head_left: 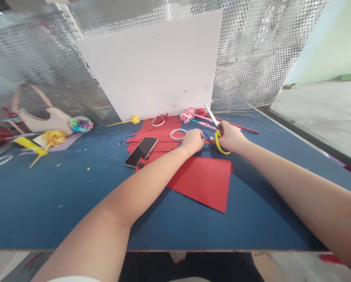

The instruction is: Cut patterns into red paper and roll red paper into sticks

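My right hand is closed on a pair of scissors with yellow handles, their blades pointing up and away. Close beside it, my left hand is closed, and a small red paper strip shows at its fingertips. Below both hands, a sheet of red paper lies on the blue table. A roll of clear tape rests just beyond my left hand, on more red paper pieces. Left of my forearm lies a black-screened phone.
Behind the hands are pink paper flowers on wrapped sticks and a yellow flower. A white board leans against perforated metal. At left stand a cream handbag, a multicoloured flower and yellow paper items.
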Demonstrator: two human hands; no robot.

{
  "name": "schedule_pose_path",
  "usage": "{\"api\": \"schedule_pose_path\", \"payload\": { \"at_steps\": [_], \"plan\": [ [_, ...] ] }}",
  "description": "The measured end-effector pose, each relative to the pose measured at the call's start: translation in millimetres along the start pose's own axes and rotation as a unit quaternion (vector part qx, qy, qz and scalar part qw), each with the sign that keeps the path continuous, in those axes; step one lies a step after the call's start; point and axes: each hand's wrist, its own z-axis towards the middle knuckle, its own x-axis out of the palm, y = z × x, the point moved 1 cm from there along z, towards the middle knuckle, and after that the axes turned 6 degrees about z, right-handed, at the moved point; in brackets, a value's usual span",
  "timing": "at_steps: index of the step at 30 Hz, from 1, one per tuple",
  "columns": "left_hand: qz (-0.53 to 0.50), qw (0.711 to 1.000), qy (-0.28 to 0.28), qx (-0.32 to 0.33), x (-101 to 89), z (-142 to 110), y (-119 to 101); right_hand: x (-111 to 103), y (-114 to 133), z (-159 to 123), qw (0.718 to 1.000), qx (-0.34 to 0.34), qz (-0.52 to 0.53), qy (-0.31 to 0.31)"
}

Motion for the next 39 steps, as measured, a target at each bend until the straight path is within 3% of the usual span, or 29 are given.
{"api": "schedule_pose_path", "payload": {
  "at_steps": [6, 15, 27, 39],
  "plan": [
    [-0.013, 1.000, -0.001, -0.010, 0.4, -2.3, -0.2, 0.8, 8.4, -3.3, 0.999, 0.027, -0.012, 0.020],
    [-0.047, 0.999, 0.015, -0.010, -1.0, -1.0, 2.9, -0.3, 14.8, -9.4, 0.999, 0.014, -0.035, 0.029],
    [-0.047, 0.999, 0.011, 0.019, -0.7, -4.0, 5.0, -14.2, 0.5, -11.7, 0.991, 0.057, -0.110, 0.054],
    [-0.051, 0.998, 0.007, 0.047, 0.6, -4.7, 5.1, 2.9, 20.5, -7.1, 0.997, 0.023, -0.051, 0.055]
  ]
}}
